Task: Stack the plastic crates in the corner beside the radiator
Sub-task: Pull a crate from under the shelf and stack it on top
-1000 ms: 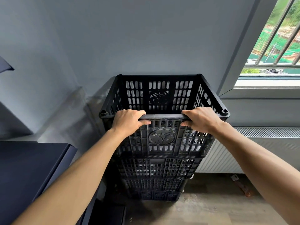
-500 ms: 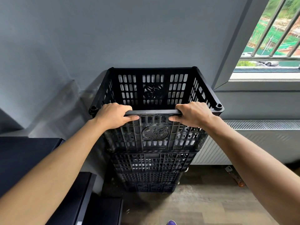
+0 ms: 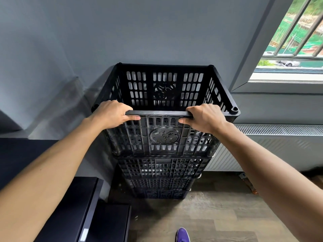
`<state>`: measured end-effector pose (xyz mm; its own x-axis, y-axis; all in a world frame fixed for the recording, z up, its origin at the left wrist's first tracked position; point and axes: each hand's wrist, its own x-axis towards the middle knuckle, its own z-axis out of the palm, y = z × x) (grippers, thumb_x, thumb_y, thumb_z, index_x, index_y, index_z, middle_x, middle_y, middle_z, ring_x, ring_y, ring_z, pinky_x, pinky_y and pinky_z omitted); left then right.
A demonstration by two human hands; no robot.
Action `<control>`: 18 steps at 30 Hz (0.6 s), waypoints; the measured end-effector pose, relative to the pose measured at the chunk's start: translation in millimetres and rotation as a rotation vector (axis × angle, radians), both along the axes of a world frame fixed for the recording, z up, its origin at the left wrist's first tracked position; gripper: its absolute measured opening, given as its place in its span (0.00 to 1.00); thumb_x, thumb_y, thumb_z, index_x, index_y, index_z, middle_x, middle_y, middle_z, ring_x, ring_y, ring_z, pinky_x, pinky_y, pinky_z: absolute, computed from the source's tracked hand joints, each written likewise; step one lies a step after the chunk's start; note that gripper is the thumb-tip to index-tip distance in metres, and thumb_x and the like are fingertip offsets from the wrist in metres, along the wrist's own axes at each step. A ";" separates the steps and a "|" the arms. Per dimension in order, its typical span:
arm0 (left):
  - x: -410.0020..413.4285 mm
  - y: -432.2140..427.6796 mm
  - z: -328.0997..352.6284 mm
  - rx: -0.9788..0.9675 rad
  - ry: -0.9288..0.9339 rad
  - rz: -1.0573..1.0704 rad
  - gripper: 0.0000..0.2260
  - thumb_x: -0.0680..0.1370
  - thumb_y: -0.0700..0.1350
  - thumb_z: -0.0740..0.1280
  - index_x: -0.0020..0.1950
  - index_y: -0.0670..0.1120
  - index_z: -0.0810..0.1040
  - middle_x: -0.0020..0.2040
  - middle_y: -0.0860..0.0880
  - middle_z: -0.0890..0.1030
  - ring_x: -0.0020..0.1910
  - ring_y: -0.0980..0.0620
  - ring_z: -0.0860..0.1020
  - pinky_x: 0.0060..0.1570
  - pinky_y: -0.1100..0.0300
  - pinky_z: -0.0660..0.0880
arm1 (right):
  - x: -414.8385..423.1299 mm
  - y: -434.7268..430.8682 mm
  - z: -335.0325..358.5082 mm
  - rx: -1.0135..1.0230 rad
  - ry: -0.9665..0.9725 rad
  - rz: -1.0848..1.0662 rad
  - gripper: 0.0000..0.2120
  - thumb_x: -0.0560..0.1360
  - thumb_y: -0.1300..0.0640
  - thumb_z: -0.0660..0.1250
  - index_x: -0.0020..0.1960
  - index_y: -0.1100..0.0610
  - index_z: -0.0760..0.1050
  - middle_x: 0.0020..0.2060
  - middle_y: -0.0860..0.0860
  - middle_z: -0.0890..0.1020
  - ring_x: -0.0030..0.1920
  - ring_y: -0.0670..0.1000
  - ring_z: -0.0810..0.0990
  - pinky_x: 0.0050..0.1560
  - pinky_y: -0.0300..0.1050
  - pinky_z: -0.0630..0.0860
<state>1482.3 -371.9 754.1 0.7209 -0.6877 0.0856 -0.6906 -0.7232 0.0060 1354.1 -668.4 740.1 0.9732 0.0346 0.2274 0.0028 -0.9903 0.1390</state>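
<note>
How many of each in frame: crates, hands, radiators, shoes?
Black crates: 4, in one stack
Hands: 2, left hand and right hand, both gripping the near rim of the top crate
Radiator: 1
Purple shoe: 1
Total: 8

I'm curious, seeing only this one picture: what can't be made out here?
Head view:
Fingertips of left hand and right hand, thumbs aside: curled behind the top crate's near rim.
Its floor: hidden by its near wall.
Number of lower crates: dark, foreshortened.
Most of the purple shoe: cut off by bottom edge.
</note>
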 end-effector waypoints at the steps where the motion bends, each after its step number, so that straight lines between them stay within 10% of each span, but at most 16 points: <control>1: 0.3 0.4 -0.3 -0.007 -0.007 -0.002 0.34 0.70 0.74 0.53 0.57 0.51 0.81 0.25 0.53 0.77 0.31 0.54 0.77 0.42 0.56 0.72 | 1.0 -0.2 -0.7 -0.001 0.001 -0.003 0.25 0.74 0.29 0.58 0.37 0.51 0.67 0.28 0.47 0.75 0.29 0.53 0.74 0.33 0.45 0.71; 18: -12.2 -1.2 -4.1 -0.080 -0.041 0.001 0.32 0.70 0.74 0.53 0.53 0.51 0.82 0.24 0.53 0.76 0.28 0.53 0.77 0.40 0.55 0.76 | -5.9 -10.0 -0.9 0.026 -0.007 0.024 0.27 0.74 0.28 0.57 0.34 0.52 0.67 0.24 0.47 0.73 0.24 0.48 0.73 0.30 0.42 0.71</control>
<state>1470.1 -373.0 749.9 0.7160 -0.6771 0.1701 -0.6911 -0.7219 0.0356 1348.2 -678.5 739.2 0.9706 0.0522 0.2348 0.0260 -0.9932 0.1132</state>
